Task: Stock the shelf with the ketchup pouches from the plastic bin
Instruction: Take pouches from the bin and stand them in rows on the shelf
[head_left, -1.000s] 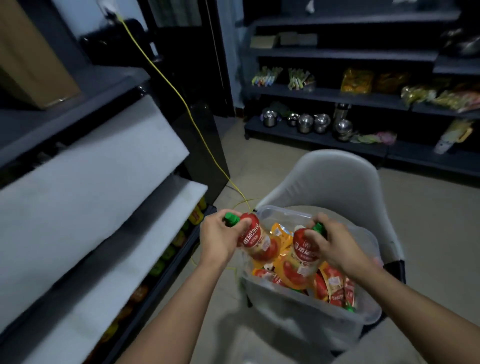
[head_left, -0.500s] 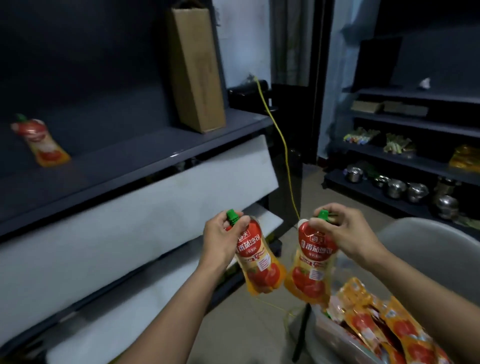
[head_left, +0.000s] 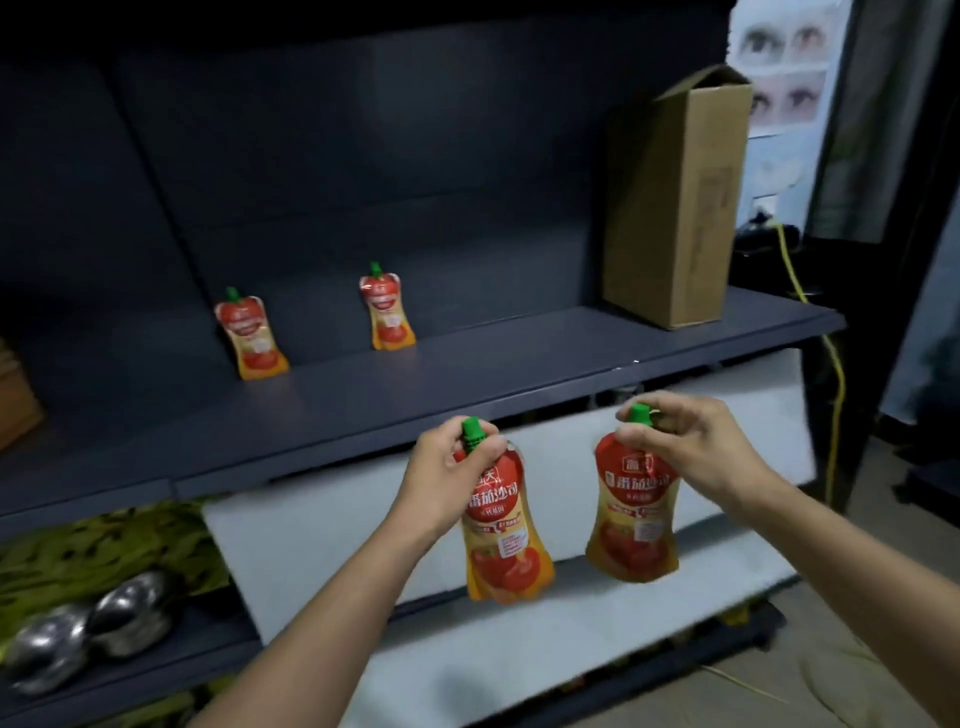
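Ketchup pouches (head_left: 501, 525) dangle below the front edge of the shelf (head_left: 467, 384), one per hand.
My left hand (head_left: 447, 467) pinches the left pouch (head_left: 506, 561) by its green cap, and my right hand (head_left: 691, 452) pinches the right pouch (head_left: 636, 519). Both hang upright, shelf top up and ahead, left hand nearer the stocked pouches (head_left: 252, 332).

"番茄沙司" on left pouch (head_left: 500, 525) and right pouch (head_left: 635, 514)

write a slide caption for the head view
Left hand holds one ketchup pouch by its cap, right hand another pouch, facing the shelf where two pouches stand.
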